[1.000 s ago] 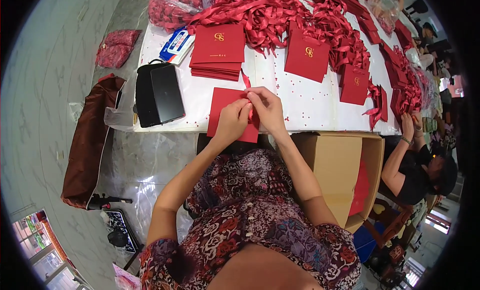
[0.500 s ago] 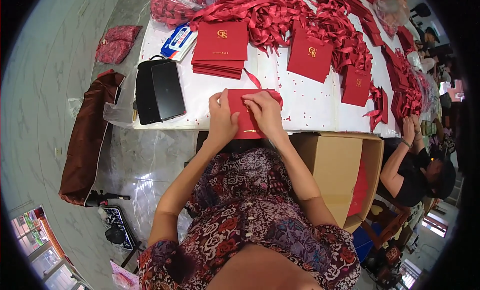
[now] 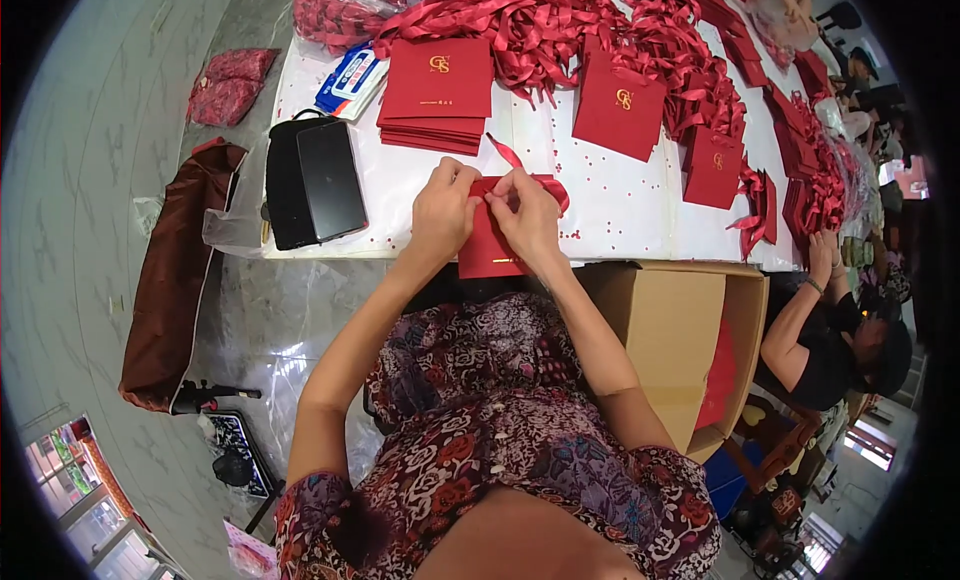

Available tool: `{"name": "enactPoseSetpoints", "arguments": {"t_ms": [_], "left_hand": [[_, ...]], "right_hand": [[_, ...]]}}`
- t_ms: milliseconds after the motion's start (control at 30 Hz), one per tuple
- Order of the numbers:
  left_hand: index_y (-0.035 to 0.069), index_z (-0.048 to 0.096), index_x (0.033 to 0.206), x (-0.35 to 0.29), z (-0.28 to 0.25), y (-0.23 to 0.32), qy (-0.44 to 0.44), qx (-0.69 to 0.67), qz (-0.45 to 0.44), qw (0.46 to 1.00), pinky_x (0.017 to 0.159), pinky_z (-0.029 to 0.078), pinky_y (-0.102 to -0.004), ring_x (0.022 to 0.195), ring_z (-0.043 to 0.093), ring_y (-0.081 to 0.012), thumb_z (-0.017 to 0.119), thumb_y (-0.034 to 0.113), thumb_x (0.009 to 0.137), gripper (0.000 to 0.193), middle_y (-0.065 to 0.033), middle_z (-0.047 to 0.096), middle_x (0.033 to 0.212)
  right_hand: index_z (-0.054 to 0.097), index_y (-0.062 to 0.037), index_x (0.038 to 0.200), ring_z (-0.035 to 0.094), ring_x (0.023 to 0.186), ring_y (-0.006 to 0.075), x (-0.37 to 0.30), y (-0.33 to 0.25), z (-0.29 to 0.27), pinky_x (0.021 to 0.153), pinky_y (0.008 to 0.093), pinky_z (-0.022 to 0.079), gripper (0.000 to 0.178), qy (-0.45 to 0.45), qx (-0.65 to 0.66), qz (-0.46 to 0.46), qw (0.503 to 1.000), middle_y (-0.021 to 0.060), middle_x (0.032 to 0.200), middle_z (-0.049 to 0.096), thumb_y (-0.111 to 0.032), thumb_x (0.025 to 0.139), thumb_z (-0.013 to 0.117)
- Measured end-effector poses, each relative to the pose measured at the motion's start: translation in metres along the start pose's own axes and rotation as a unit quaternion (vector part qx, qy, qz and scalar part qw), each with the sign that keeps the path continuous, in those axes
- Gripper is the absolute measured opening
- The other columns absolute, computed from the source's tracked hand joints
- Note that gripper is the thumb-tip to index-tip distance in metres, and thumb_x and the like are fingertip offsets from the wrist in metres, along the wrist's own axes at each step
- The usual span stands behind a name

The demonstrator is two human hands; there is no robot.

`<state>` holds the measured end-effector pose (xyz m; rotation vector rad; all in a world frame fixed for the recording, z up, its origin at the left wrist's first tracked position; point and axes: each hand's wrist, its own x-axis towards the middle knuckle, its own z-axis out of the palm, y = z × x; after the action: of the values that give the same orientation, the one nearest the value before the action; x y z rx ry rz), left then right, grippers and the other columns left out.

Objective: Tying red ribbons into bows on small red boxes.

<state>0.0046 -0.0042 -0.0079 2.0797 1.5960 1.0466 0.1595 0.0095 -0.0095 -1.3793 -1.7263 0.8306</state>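
A flat red paper bag (image 3: pixel 488 250) with small gold print lies at the near edge of the table, its lower end hanging over toward my lap. My left hand (image 3: pixel 443 210) is closed over its upper left part, fingertips pinched at the bag's face. Opposite it, my right hand (image 3: pixel 532 218) pinches a red ribbon (image 3: pixel 506 153) near the bag's top. One end of this ribbon sticks up beyond my fingers, and a loop bulges out to the right. What lies exactly between my fingertips is too small to make out.
Beyond the hands lies a stack of red bags (image 3: pixel 437 85), with heaped red ribbons (image 3: pixel 510 25) behind. To the left are a black case (image 3: pixel 290 185), a dark tablet-like device (image 3: pixel 335 183) and a wipes pack (image 3: pixel 352 83). An open cardboard box (image 3: pixel 670 345) stands at right, near another person's hands (image 3: pixel 824 260).
My left hand has slid up and inward, its fingers now pinching closer to my right hand. The ribbon end stands higher beside the right fingers. The bag has barely shifted.
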Motion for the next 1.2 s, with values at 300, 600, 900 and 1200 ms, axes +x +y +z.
{"name": "enactPoseSetpoints", "arguments": {"t_ms": [300, 600, 900, 1200], "left_hand": [[0.005, 0.062, 0.096, 0.004, 0.003, 0.003, -0.007, -0.001, 0.02, 1.0, 0.073, 0.05, -0.0436, 0.085, 0.061, -0.0352, 0.06, 0.004, 0.082, 0.014, -0.0135, 0.063, 0.081], [0.004, 0.066, 0.091, 0.005, -0.001, -0.004, -0.029, -0.116, -0.056, 0.991, 0.077, 0.052, -0.0443, 0.085, 0.065, -0.0349, 0.059, 0.005, 0.083, 0.011, -0.0148, 0.069, 0.087], [0.007, 0.066, 0.093, 0.0, -0.001, -0.008, -0.069, -0.099, -0.099, 0.988, 0.075, 0.05, -0.0427, 0.084, 0.065, -0.0338, 0.073, 0.019, 0.081, 0.018, -0.0127, 0.068, 0.086], [0.004, 0.068, 0.086, 0.003, -0.009, 0.015, 0.016, -0.093, 0.063, 0.994, 0.07, 0.049, -0.0377, 0.081, 0.06, -0.0282, 0.072, 0.006, 0.079, 0.009, -0.0093, 0.062, 0.083]], "right_hand": [[0.056, -0.0022, 0.083, 0.062, 0.064, 0.0267, -0.004, -0.009, 0.003, 0.058, 0.0372, 0.048, 0.013, 0.009, 0.005, 0.005, 1.0, 0.0118, 0.076, 0.062, -0.001, 0.078, 0.068], [0.056, -0.0015, 0.087, 0.066, 0.067, 0.0227, -0.001, -0.011, -0.002, 0.061, 0.0337, 0.051, 0.021, -0.012, 0.031, 0.008, 0.999, 0.0091, 0.074, 0.065, -0.006, 0.081, 0.075], [0.067, -0.0011, 0.095, 0.064, 0.083, 0.0336, 0.015, -0.012, -0.033, 0.074, 0.0418, 0.05, 0.016, -0.086, -0.046, -0.061, 0.993, 0.0171, 0.09, 0.064, -0.012, 0.084, 0.07], [0.074, -0.0005, 0.088, 0.063, 0.071, 0.0185, 0.049, 0.019, -0.037, 0.067, 0.0316, 0.049, 0.018, -0.276, 0.069, 0.076, 0.956, 0.0105, 0.076, 0.069, -0.017, 0.09, 0.067]]}}
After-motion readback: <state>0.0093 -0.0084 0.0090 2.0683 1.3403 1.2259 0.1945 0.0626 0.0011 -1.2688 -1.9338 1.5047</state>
